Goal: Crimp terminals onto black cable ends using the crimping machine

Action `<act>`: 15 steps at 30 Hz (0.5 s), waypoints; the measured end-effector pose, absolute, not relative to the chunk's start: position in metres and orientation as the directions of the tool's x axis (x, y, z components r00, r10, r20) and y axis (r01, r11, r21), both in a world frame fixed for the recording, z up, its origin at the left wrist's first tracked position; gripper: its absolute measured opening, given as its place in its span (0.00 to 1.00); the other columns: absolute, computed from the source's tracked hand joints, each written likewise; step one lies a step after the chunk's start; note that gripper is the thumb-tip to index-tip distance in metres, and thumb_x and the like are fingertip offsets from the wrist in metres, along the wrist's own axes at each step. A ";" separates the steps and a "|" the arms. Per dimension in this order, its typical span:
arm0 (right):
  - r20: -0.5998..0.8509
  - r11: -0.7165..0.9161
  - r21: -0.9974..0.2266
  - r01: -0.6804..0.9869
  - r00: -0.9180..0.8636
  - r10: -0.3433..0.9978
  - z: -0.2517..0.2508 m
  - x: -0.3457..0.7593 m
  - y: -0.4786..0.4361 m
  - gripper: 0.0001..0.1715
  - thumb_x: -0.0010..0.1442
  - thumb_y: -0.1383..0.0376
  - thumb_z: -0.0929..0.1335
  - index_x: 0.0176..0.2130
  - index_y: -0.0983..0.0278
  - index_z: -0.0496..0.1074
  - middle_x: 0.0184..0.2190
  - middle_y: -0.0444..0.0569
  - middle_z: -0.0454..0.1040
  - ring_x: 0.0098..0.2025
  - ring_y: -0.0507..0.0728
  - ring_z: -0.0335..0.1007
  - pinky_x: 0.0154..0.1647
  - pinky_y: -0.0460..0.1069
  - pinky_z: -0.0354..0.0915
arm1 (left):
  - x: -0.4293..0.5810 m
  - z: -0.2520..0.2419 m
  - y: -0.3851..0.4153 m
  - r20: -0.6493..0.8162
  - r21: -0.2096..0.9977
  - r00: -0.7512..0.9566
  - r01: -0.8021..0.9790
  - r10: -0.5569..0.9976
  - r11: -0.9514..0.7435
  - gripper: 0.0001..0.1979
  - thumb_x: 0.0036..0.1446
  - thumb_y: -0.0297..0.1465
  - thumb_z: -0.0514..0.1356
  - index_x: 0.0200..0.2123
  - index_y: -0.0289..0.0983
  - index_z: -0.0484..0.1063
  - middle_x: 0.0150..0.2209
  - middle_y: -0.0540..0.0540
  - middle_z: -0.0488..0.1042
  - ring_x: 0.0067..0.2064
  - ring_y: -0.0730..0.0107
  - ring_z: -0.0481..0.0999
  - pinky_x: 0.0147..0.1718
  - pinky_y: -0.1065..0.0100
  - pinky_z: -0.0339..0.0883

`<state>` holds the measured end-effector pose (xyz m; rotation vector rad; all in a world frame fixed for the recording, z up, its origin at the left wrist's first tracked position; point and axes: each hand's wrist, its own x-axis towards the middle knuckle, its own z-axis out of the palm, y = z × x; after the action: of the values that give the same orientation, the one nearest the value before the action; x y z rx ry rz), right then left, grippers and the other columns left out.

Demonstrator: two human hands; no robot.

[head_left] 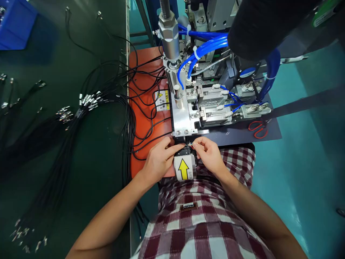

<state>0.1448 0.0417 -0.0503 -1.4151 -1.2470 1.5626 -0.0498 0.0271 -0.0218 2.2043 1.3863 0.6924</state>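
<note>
The thin black wire (188, 145) lies sideways, from 9 o'clock to 3 o'clock, right at the front of the metal machine (185, 118), at 12 o'clock from your fingers. You pinch it tight with both hands: your left hand (159, 160) on the black part, your right hand (208, 153) on the tiny tip. More black wires (142, 108) lie on the orange mat (140, 59) at 10 o'clock, and the blue bin (13, 21) far off that way hides what is in it.
</note>
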 end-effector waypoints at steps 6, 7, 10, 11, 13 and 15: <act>-0.318 -0.303 -0.947 0.108 -0.168 0.933 -0.053 0.144 0.042 0.13 0.60 0.57 0.67 0.30 0.64 0.67 0.21 0.41 0.63 0.20 0.49 0.58 0.20 0.45 0.56 | -0.049 -0.023 0.026 0.157 0.585 0.365 0.715 0.918 -0.384 0.15 0.63 0.26 0.51 0.46 0.38 0.76 0.38 0.43 0.71 0.41 0.68 0.74 0.37 0.69 0.71; -0.311 -0.295 -0.949 0.111 -0.166 0.936 -0.054 0.144 0.042 0.13 0.60 0.57 0.67 0.31 0.64 0.67 0.21 0.40 0.63 0.20 0.49 0.58 0.21 0.45 0.56 | -0.049 -0.023 0.027 0.164 0.579 0.371 0.714 0.914 -0.394 0.15 0.63 0.25 0.51 0.46 0.38 0.76 0.38 0.43 0.72 0.40 0.68 0.74 0.37 0.69 0.71; -0.282 -0.267 -0.957 0.111 -0.158 0.946 -0.055 0.144 0.040 0.12 0.60 0.57 0.66 0.31 0.64 0.67 0.21 0.40 0.64 0.21 0.50 0.59 0.22 0.46 0.58 | -0.048 -0.022 0.026 0.186 0.559 0.386 0.715 0.904 -0.421 0.15 0.62 0.24 0.52 0.46 0.36 0.76 0.37 0.42 0.72 0.39 0.67 0.74 0.36 0.68 0.71; -0.272 -0.259 -0.960 0.104 -0.153 0.950 -0.056 0.144 0.039 0.12 0.61 0.58 0.66 0.31 0.63 0.67 0.21 0.40 0.64 0.21 0.50 0.60 0.22 0.46 0.58 | -0.048 -0.022 0.026 0.190 0.553 0.389 0.716 0.901 -0.426 0.15 0.62 0.24 0.52 0.46 0.36 0.75 0.37 0.42 0.72 0.39 0.66 0.74 0.36 0.68 0.71; -0.251 -0.241 -0.966 0.089 -0.138 0.958 -0.058 0.143 0.037 0.11 0.61 0.59 0.66 0.31 0.63 0.66 0.21 0.40 0.64 0.21 0.50 0.60 0.23 0.46 0.59 | -0.048 -0.022 0.026 0.192 0.546 0.392 0.720 0.900 -0.429 0.15 0.62 0.24 0.52 0.47 0.36 0.75 0.37 0.41 0.72 0.40 0.66 0.74 0.36 0.67 0.71; -0.231 -0.222 -0.971 0.085 -0.122 0.965 -0.059 0.141 0.035 0.10 0.61 0.59 0.66 0.32 0.63 0.66 0.22 0.41 0.65 0.21 0.50 0.61 0.24 0.46 0.59 | -0.048 -0.023 0.025 0.190 0.538 0.389 0.727 0.901 -0.427 0.15 0.62 0.25 0.52 0.47 0.36 0.75 0.38 0.41 0.72 0.40 0.65 0.74 0.37 0.67 0.71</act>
<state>0.1413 0.0349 -0.0588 -1.3670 -1.2435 1.4443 -0.0482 0.0252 -0.0230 2.2853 1.4107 0.6544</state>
